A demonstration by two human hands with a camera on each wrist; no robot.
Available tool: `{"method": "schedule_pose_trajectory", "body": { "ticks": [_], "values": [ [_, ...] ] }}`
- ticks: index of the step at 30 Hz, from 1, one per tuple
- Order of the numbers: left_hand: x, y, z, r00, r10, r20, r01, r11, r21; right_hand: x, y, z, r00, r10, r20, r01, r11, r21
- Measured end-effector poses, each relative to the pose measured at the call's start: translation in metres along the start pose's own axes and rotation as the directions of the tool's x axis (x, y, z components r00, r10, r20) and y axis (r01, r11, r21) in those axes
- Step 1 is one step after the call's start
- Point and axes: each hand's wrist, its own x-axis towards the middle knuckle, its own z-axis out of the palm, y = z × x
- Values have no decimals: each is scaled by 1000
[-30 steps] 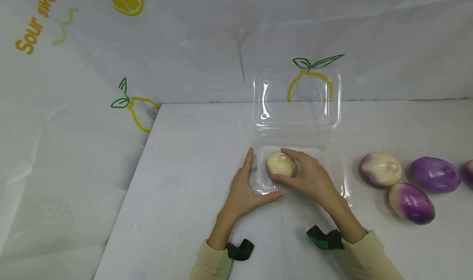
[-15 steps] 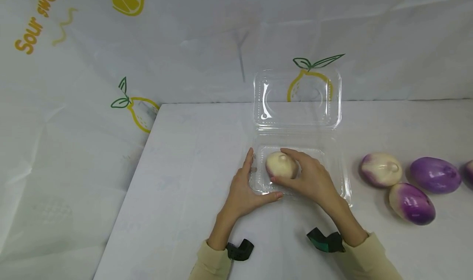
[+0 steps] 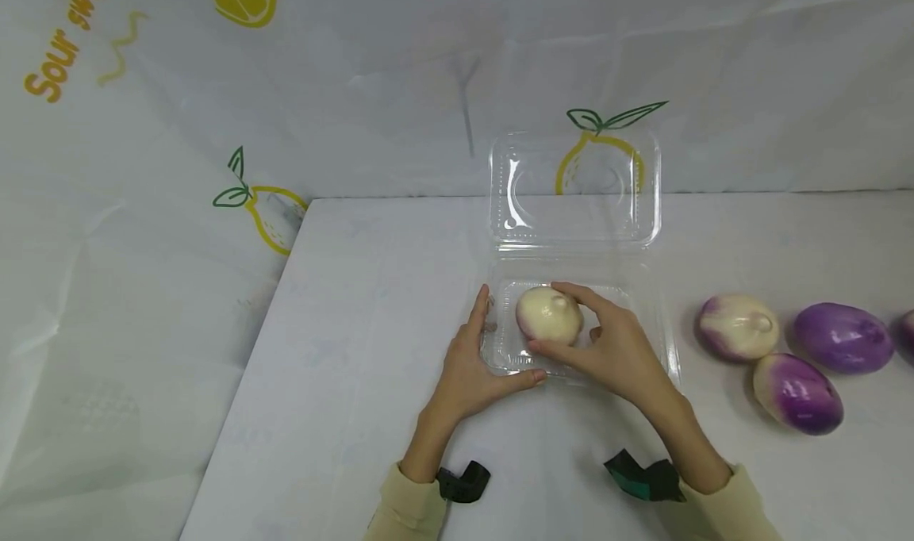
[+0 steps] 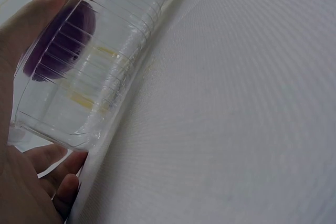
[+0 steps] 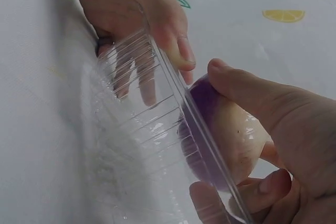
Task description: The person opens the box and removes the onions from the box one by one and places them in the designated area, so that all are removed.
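A clear plastic clamshell container stands on the table with its lid raised at the back. My right hand holds a glossy purple-and-cream turnip between thumb and fingers, over the left part of the container's base. The turnip's cream side and nub face up in the head view; its purple side shows through the container wall in the right wrist view. At the front left corner, my left hand rests against the container, thumb extended along the front and fingers along the left side.
To the right of the container lie a cream turnip, an all-purple one and a half-purple one. Another is cut off at the right edge. A white lemon-print sheet hangs behind the table.
My right hand has shifted slightly right, with its wrist lower in view. The turnip in it has risen a little and looks larger. My left hand has stayed in place.
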Motion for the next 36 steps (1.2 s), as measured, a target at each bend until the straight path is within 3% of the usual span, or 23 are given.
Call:
{"method": "schedule_pose_trajectory", "body": {
  "ticks": [36],
  "values": [
    [1, 1, 0, 1000, -2, -5, 2, 1000, 5, -9, 19, 0, 999, 2, -32, -2, 1000, 21]
  ]
}}
